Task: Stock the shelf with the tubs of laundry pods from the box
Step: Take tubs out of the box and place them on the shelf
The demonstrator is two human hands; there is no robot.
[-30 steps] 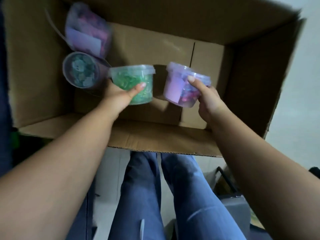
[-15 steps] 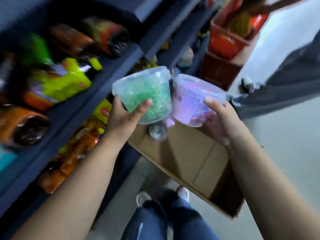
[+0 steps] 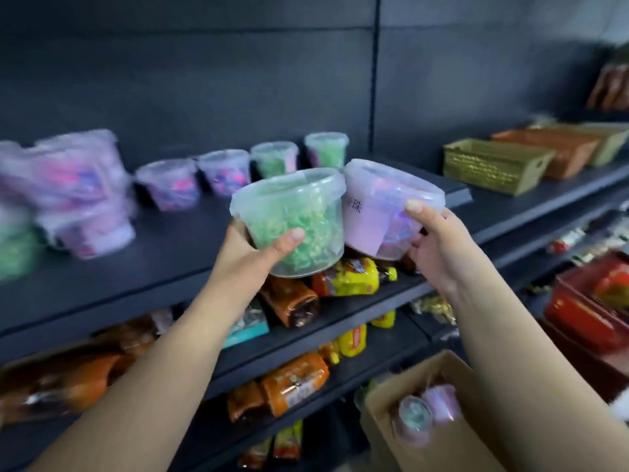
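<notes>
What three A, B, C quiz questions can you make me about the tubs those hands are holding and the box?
1. Where is the cardboard box compared with the shelf that has tubs on it?
A. Above it
B. Below it, low on the right
C. On it

2. What colour shows inside the tub that the left hand holds?
A. Green
B. Red
C. Black

3. Where is the purple tub just now?
A. Standing on the shelf
B. Lying in the box
C. Held in the right hand

Answers:
1 B: the box sits low, under the right arm.
2 A: the green tub shows green through its clear wall.
3 C: fingers and thumb curl round it, in front of the shelf.
</notes>
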